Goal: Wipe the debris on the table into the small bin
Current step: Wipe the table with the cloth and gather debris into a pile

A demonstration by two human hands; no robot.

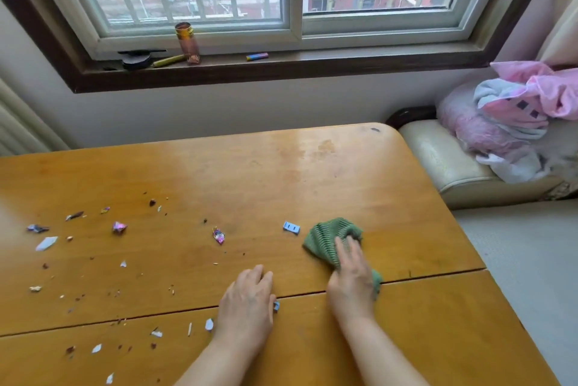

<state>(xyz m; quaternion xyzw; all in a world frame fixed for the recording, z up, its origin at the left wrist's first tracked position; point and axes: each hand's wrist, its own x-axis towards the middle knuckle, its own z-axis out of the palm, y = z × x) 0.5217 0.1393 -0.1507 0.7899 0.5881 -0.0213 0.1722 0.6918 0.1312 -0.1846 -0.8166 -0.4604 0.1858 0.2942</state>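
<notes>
Debris lies scattered over the left half of the wooden table (281,166): torn white paper bits (46,243), crumpled purple foil wrappers (119,227), dark crumbs, and a small blue plastic tag (291,227). My right hand (352,276) presses flat on a green ribbed cloth (331,237) near the table's right side, just right of the blue tag. My left hand (247,301) rests palm down on the table beside it, fingers slightly curled, with a small blue scrap (276,306) at its thumb side. No bin is in view.
A seam (438,276) runs across the tabletop under both hands. A cream sofa arm (444,160) with pink and white clothes (516,116) stands right of the table. On the window sill sit an amber jar (187,41), a pencil and a blue marker (257,56).
</notes>
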